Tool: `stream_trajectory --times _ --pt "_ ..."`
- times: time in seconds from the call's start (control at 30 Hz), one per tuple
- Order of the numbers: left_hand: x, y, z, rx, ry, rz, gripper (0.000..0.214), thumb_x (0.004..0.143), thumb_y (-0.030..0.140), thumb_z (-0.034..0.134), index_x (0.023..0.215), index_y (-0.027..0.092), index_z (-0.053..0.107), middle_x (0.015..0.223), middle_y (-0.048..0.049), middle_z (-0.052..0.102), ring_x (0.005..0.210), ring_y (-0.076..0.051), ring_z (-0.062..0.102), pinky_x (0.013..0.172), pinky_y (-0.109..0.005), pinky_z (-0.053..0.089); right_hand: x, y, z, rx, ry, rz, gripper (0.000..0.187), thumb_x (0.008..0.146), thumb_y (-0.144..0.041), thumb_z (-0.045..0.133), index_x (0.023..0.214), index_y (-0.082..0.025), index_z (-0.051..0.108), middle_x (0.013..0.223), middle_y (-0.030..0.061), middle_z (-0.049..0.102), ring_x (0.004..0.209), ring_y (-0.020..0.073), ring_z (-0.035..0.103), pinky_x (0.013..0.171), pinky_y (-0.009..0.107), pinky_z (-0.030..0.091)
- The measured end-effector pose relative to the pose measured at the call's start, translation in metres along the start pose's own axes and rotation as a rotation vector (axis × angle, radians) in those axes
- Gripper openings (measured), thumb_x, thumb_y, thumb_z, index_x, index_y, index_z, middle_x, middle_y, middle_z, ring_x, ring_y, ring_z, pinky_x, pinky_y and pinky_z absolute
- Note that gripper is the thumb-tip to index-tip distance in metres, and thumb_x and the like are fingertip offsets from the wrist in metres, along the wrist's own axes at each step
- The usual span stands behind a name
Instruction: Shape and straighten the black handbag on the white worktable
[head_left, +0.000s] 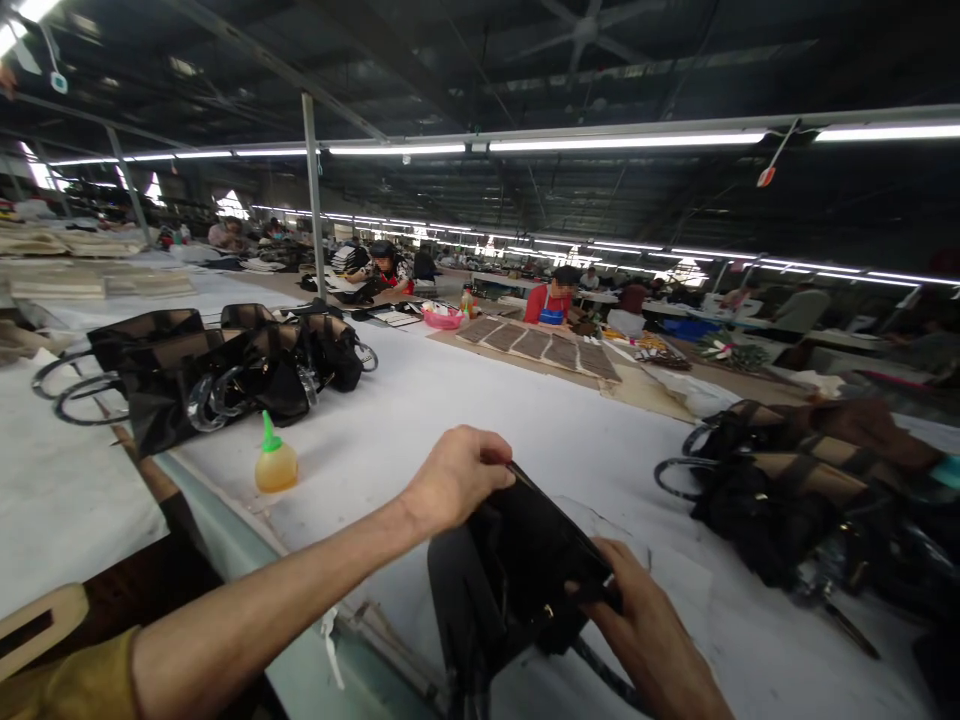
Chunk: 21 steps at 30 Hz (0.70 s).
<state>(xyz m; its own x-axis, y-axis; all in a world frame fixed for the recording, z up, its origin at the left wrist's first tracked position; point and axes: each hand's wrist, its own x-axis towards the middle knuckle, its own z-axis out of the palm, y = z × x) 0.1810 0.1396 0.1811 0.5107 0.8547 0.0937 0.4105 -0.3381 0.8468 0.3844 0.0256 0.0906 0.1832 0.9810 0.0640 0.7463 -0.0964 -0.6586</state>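
Note:
A black handbag stands on the white-covered table in front of me, its upper edge running slantwise from upper left to lower right. My left hand pinches the far left corner of that edge between thumb and fingers. At the opposite end, my right hand grips the edge, thumb on the near side and fingers behind. A small gold-coloured metal piece shows on the bag's side near the right hand. Part of a dark handle curves out below the right hand. The bag's underside is hidden.
Several black handbags with wrapped ring handles stand at the left; more black bags are heaped at the right. A round bottle with a green nozzle stands near the table's edge. Brown striped panels lie farther back, where people work.

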Motion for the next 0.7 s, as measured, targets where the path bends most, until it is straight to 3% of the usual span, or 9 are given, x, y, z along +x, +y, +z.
stream_trajectory --times 0.07,0.13,0.2,0.23,0.37,0.47,0.57,0.7 --pt "0.001 0.003 -0.015 -0.390 0.030 -0.085 0.015 0.066 0.019 0.058 0.078 0.011 0.060 0.063 -0.0016 0.057 0.057 -0.013 0.054 0.059 -0.028 0.047 0.000 0.003 0.001 0.005 0.010 0.017 0.030 0.081 -0.037 0.043 0.106 -0.023 0.052 0.107 0.0050 0.054 0.093 0.0233 0.054 0.078 0.032 0.042" --pt "0.001 0.006 -0.027 -0.510 0.135 -0.024 0.017 0.064 0.020 0.060 0.078 0.010 0.061 0.069 -0.0026 0.059 0.063 -0.013 0.055 0.065 -0.028 0.047 0.001 0.005 0.003 -0.004 0.013 0.008 0.031 0.079 -0.036 0.045 0.107 -0.023 0.052 0.107 0.0054 0.054 0.094 0.0234 0.054 0.079 0.032 0.042" --pt "0.001 0.006 -0.030 -0.370 0.222 0.086 0.015 0.067 0.021 0.058 0.077 0.011 0.062 0.071 -0.0016 0.060 0.067 -0.013 0.055 0.068 -0.026 0.045 0.002 0.005 0.004 -0.020 0.016 -0.012 0.031 0.078 -0.035 0.046 0.105 -0.023 0.053 0.108 0.0056 0.054 0.095 0.0236 0.054 0.079 0.032 0.042" --pt "0.001 0.005 -0.027 -0.236 0.195 0.134 0.015 0.069 0.022 0.057 0.077 0.012 0.063 0.070 -0.0006 0.060 0.067 -0.013 0.054 0.067 -0.025 0.044 0.002 0.004 0.004 -0.024 0.018 -0.020 0.030 0.078 -0.034 0.045 0.104 -0.023 0.053 0.108 0.0056 0.054 0.095 0.0235 0.054 0.079 0.031 0.042" --pt "0.004 -0.005 -0.002 0.403 -0.125 0.277 0.015 0.073 0.019 0.052 0.076 0.018 0.066 0.070 -0.0013 0.063 0.072 -0.016 0.056 0.069 -0.026 0.043 -0.001 -0.001 0.003 -0.009 0.048 -0.031 0.030 0.077 -0.033 0.045 0.103 -0.023 0.053 0.108 0.0051 0.055 0.094 0.0233 0.055 0.077 0.031 0.043" --pt "0.009 -0.012 0.014 0.719 -0.131 0.290 0.016 0.073 0.020 0.053 0.082 0.020 0.067 0.078 -0.0068 0.063 0.080 -0.022 0.057 0.071 -0.030 0.044 -0.005 -0.004 0.002 0.026 0.083 -0.030 0.035 0.077 -0.033 0.046 0.110 -0.022 0.050 0.112 0.0050 0.054 0.086 0.0214 0.057 0.077 0.031 0.043" --pt "0.016 -0.014 0.018 0.810 -0.134 0.279 0.016 0.073 0.027 0.058 0.084 0.022 0.068 0.079 -0.0077 0.063 0.080 -0.023 0.057 0.068 -0.030 0.044 -0.007 -0.006 0.000 0.074 0.082 -0.046 0.037 0.077 -0.029 0.047 0.113 -0.022 0.048 0.117 0.0048 0.051 0.075 0.0181 0.056 0.074 0.031 0.044" --pt "0.021 -0.013 0.017 0.763 -0.243 0.310 0.011 0.075 0.029 0.059 0.079 0.024 0.068 0.076 -0.0027 0.065 0.077 -0.019 0.059 0.065 -0.025 0.042 -0.005 -0.004 -0.002 0.163 0.062 -0.101 0.036 0.076 -0.027 0.048 0.112 -0.021 0.051 0.119 0.0060 0.050 0.073 0.0173 0.056 0.073 0.031 0.045"
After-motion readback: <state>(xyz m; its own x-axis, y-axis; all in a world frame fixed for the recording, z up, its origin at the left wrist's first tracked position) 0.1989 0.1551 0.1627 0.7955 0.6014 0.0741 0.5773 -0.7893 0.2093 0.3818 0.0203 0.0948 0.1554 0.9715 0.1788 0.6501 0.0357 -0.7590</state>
